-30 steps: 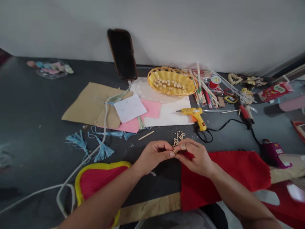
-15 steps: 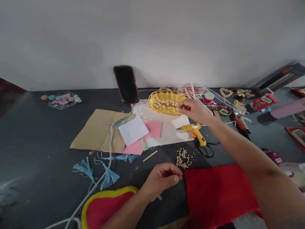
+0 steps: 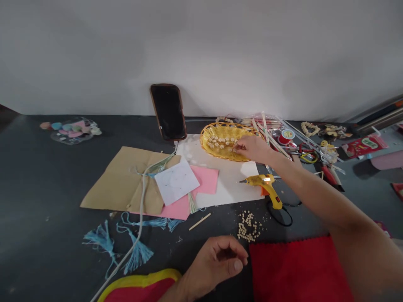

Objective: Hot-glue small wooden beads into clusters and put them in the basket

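At the right end of a yellow woven basket (image 3: 206, 147), my right hand (image 3: 254, 149) reaches inside with its fingertips pinched together. They are at a small pale flower-shaped piece (image 3: 234, 150), partly covered by the fingers. Several similar pieces (image 3: 221, 146) lie in a loose row in the basket. My left hand (image 3: 217, 262) hovers low over the dark table, loosely curled, with a gap between thumb and fingers and nothing visible in it. Just beyond it lies a pile of small pale wooden beads or discs (image 3: 248, 226). A short thin stick (image 3: 200, 221) rests nearby.
A yellow glue gun (image 3: 266, 187) lies on white paper (image 3: 229, 186). Red felt (image 3: 299, 266) is at front right. Cardboard (image 3: 126, 180), pink paper (image 3: 206, 178), blue tassels (image 3: 138, 253) and a white cable (image 3: 140, 218) occupy the left. A phone (image 3: 168, 111) leans on the wall.
My right hand has lowered into the basket, its fingertips now down among the flower-shaped pieces. My left hand keeps its loose curl. The whole view has shifted slightly.
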Tool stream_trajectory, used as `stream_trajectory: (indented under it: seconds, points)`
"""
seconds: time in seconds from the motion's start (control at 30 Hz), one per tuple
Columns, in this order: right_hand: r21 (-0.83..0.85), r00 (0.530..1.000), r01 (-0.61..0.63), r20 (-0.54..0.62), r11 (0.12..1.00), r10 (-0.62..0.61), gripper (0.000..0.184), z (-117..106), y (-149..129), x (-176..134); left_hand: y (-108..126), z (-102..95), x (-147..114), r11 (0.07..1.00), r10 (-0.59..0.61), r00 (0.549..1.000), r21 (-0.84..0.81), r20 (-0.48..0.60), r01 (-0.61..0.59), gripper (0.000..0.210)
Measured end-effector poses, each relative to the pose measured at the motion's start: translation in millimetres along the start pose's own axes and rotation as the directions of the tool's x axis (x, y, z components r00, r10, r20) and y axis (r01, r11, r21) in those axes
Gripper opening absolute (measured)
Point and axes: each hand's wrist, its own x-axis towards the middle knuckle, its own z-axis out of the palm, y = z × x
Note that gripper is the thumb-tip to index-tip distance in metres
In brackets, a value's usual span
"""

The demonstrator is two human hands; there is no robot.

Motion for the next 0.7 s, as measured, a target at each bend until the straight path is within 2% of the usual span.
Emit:
stream_trajectory:
  seconds: [0.27, 0.43, 0.6, 0.7]
  points:
    - [-0.018, 0.999, 0.019, 0.049, 1.0, -0.018, 0.019, -2, 1, -1, -1, -1.1, -1, 1.0, 0.002, 1.0, 0.003, 0.007, -0.002, 0.03]
    - [-0.011, 0.999, 0.014, 0.035, 1.0, -0.014, 0.021, -2, 3, -3, -1, -1.4, 0, 0.999, 0.012, 1.0, 0.031, 0.005, -0.012, 0.03]
    - [-0.024, 0.999, 0.011, -0.031, 1.0, -0.012, 0.018, -2, -1, -2, 1, 0.4, 0, 0.999, 0.006, 1.0, 0.04, 0.008, -0.006, 0.03]
    - [-0.071, 1.0, 0.006, -0.019, 0.997, -0.007, 0.02, 0, -7, 1, 2, 0.6, 0, 0.999, -0.002, 1.0, 0.036, 0.001, 0.002, 0.032]
